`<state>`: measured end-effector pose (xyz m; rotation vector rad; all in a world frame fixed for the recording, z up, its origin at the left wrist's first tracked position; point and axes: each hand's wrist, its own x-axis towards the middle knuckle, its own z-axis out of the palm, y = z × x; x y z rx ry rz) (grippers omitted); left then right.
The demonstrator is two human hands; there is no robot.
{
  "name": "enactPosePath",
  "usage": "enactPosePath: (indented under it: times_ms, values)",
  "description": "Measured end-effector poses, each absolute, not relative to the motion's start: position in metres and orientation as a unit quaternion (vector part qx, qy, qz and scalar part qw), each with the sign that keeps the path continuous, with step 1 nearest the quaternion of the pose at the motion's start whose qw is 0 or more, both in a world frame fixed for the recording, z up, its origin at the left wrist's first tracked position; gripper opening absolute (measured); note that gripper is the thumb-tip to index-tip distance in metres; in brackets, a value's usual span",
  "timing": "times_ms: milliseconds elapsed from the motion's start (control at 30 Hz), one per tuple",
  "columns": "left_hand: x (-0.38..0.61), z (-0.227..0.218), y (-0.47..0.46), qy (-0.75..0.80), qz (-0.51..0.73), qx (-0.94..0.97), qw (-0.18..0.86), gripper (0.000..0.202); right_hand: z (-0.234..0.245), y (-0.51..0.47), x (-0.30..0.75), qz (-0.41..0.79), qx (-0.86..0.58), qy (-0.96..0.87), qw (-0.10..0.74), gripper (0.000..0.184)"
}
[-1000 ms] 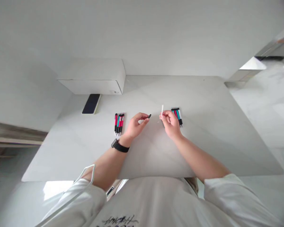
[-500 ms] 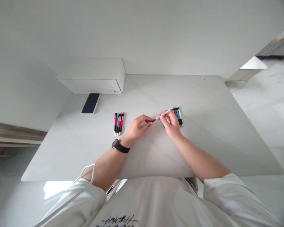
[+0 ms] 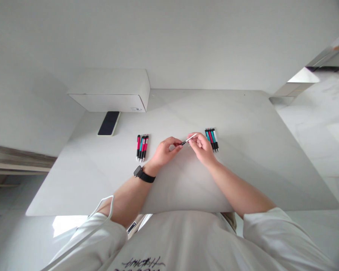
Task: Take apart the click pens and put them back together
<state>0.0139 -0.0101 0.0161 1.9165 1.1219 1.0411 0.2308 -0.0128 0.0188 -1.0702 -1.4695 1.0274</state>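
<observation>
My left hand (image 3: 168,149) is closed, pinching a small black pen part (image 3: 183,143) between thumb and fingers; most of it is hidden in the grip. A thin white pen refill (image 3: 191,137) sticks out of that part, slanting up to the right. My right hand (image 3: 202,149) has its fingertips closed round the refill, close to the left hand. To the right of my right hand lies a row of several pens (image 3: 211,139), pink, teal and white with black grips. Left of my left hand is another group of several pens (image 3: 142,147), pink and teal.
A white box (image 3: 107,102) stands at the back left against the wall. In front of it lies a phone (image 3: 109,123), dark screen up. All of this rests on a pale table (image 3: 243,180) with a rounded right front corner.
The refill's visible length has become shorter, its far end now nearer the black part. My right fingers have shifted slightly on it, while my left hand has stayed in place.
</observation>
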Motion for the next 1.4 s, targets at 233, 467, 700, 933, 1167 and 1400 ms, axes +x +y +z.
enactPosePath:
  times_ms: [233,467,700,933,1167,1400]
  values:
    - [0.013,0.018,-0.011,0.444,0.388,0.735,0.336,0.026,0.017,-0.012,0.232,0.346,-0.447,-0.598,0.568,0.03]
    - [0.009,0.015,-0.009,0.474,0.388,0.737,0.284,0.022,0.029,-0.001,0.254,0.266,-0.491,-0.668,0.492,0.033]
    - [-0.004,0.007,0.0,0.532,0.295,0.78,0.148,0.013,0.022,0.004,0.273,0.155,-0.599,-0.751,0.23,0.036]
    - [-0.006,0.005,-0.004,0.552,0.25,0.788,0.106,0.017,0.014,-0.002,0.267,0.112,-0.598,-0.786,0.114,0.043]
    - [0.001,0.012,-0.009,0.528,0.273,0.796,0.115,0.031,0.026,-0.003,0.263,0.111,-0.556,-0.793,0.224,0.024]
    - [0.006,0.022,-0.011,0.461,0.29,0.82,0.177,0.029,0.028,-0.015,0.244,0.165,-0.485,-0.811,0.282,0.028]
